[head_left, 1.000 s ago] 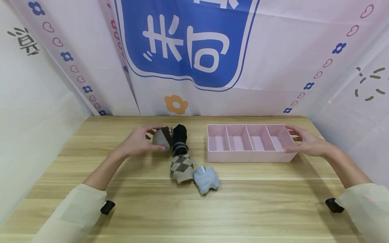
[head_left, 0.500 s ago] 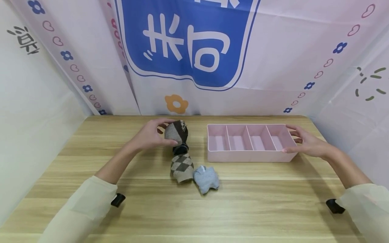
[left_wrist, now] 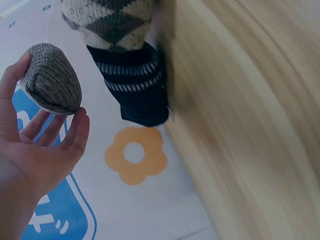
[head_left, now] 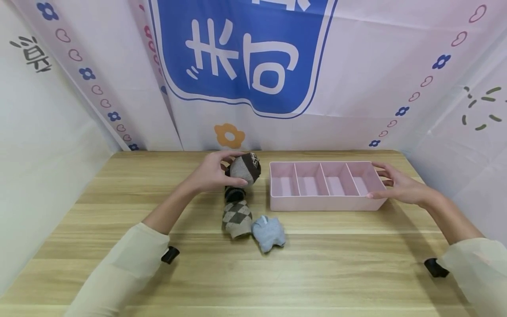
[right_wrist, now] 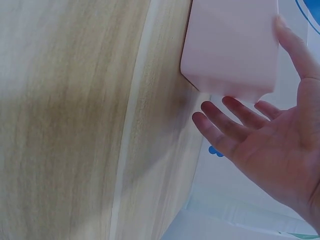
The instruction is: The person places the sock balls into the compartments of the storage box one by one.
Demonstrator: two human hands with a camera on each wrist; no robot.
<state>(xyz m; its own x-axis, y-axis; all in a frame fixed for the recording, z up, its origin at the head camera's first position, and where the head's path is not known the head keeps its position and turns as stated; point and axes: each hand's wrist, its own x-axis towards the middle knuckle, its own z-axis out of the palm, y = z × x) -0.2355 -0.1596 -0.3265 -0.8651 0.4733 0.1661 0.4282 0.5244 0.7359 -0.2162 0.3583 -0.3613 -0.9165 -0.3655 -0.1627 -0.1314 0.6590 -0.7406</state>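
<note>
A balled-up grey and brown sock (head_left: 246, 170) is gripped by my left hand (head_left: 211, 172), raised above the black sock (head_left: 235, 193), which it partly hides. In the left wrist view the grey sock ball (left_wrist: 51, 80) sits between thumb and fingertips. An argyle sock (head_left: 237, 219) lies just in front of the black one, and a light blue-grey sock (head_left: 269, 234) lies to its right. My right hand (head_left: 402, 185) holds the right end of a pink box (head_left: 325, 203) with several compartments, its thumb at the front corner; the right wrist view shows the other fingers loosely spread by the end wall.
The wooden table (head_left: 317, 277) carries the socks and the box. White printed cloth (head_left: 356, 79) hangs behind the table's back edge, and further cloth walls stand at left and right.
My left hand has carried the grey and brown sock to the right, from left of the black sock to above its right side. The right hand and the box have stayed put.
</note>
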